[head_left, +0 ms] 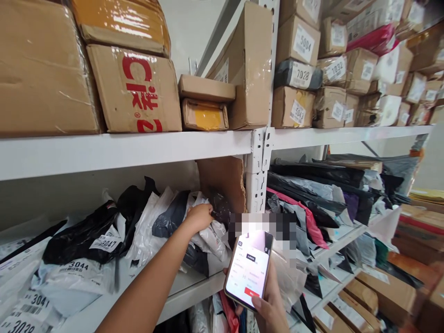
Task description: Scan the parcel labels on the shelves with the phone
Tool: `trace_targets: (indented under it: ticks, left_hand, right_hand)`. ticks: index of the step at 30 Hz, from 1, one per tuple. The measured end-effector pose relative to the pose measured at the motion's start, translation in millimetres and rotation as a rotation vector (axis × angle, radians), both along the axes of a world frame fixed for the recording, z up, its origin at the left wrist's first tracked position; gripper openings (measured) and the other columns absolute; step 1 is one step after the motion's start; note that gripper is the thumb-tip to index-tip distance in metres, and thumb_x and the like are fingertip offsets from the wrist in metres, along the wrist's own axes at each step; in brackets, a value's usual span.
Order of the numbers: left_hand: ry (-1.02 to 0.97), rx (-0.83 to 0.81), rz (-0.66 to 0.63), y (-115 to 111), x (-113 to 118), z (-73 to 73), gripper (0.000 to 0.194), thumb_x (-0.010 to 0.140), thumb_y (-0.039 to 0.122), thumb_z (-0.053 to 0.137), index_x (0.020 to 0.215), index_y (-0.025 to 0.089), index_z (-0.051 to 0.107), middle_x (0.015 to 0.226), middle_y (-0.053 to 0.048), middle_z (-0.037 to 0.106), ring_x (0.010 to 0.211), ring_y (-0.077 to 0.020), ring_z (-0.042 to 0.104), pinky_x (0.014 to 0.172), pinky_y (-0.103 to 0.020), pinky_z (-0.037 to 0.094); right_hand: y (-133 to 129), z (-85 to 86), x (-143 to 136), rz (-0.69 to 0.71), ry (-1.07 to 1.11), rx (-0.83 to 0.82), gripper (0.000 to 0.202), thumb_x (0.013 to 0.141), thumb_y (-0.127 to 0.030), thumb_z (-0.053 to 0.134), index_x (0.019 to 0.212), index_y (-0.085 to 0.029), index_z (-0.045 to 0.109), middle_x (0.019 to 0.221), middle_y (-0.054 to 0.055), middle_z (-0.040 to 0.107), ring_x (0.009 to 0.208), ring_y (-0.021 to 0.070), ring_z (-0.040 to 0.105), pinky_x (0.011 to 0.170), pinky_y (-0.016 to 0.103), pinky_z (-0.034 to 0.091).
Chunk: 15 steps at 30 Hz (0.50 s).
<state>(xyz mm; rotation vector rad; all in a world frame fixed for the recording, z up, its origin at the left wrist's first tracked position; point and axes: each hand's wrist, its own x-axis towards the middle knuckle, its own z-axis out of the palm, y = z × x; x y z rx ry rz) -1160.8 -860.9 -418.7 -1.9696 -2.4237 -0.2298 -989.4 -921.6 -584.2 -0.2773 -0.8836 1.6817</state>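
A person's left hand (pixel 200 217), mid-frame, reaches among plastic-wrapped parcels (pixel 176 215) on a white shelf (pixel 194 293), fingers curled against a dark package (pixel 221 206); whether they grip it cannot be told. The right hand (pixel 268 300), lower centre, clasps a lit phone (pixel 248 270), thumb near its red button.

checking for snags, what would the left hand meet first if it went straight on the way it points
Probably the dark, crinkled plastic bag just beyond the left hand; depth is unclear, and they may be touching.
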Motion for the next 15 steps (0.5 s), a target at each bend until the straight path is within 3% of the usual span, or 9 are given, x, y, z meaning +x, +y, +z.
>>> trace_targets:
  ticks: [3, 11, 15]
  left_hand:
    - [-0.041, 0.091, -0.001, -12.3, -5.7, -5.1, 0.022, 0.093, 0.023, 0.044, 0.095, 0.018, 0.065, 0.1, -0.008, 0.073, 0.097, -0.0223, 0.067, 0.075, -0.029, 0.041]
    - [-0.102, 0.396, 0.127, -35.2, -8.9, -21.6, 0.018, 0.097, 0.018, 0.04, 0.089, 0.017, 0.056, 0.09, -0.008, 0.069, 0.087, -0.0204, 0.066, 0.068, -0.027, 0.035]
    - [-0.131, 0.429, 0.131, -40.6, -12.1, -29.2, 0.017, 0.097, 0.015, 0.039, 0.089, 0.018, 0.054, 0.087, -0.009, 0.068, 0.087, -0.0214, 0.067, 0.07, -0.027, 0.038]
  right_hand:
    - [0.8, 2.0, -8.5, -0.028, -0.018, 0.031, 0.135, 0.06, -0.05, 0.084, 0.154, -0.028, -0.01, 0.113, 0.016, 0.074, 0.083, 0.0343, 0.071, 0.048, 0.033, 0.053]
    - [4.5, -13.3, -28.7, -0.095, 0.02, 0.044, 0.128, 0.063, -0.046, 0.083, 0.155, -0.032, -0.005, 0.138, 0.017, 0.058, 0.077, 0.0274, 0.069, 0.047, 0.032, 0.051]
    - [-1.1, -7.3, -21.2, 0.026, 0.041, -0.009, 0.142, 0.056, -0.051, 0.087, 0.153, -0.025, -0.013, 0.111, 0.017, 0.074, 0.074, 0.0313, 0.072, 0.043, 0.029, 0.047]
